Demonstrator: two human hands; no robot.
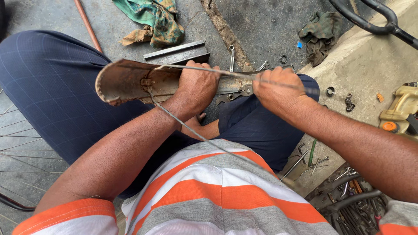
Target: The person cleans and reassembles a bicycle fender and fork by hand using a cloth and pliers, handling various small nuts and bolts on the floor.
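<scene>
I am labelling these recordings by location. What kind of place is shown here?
Probably a roadside bicycle repair spot: the person's hands hold a rusty mudguard, spanners lie on the concrete ground, and wheel spokes show at the left.

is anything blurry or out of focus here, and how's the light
Head view: soft, even daylight, no glare or hard shadows; the left hand, right hand and rusty mudguard are sharp; the thin wire stay crossing near the camera blurs toward the striped shirt; wide-lens bending shows at the edges.
</scene>
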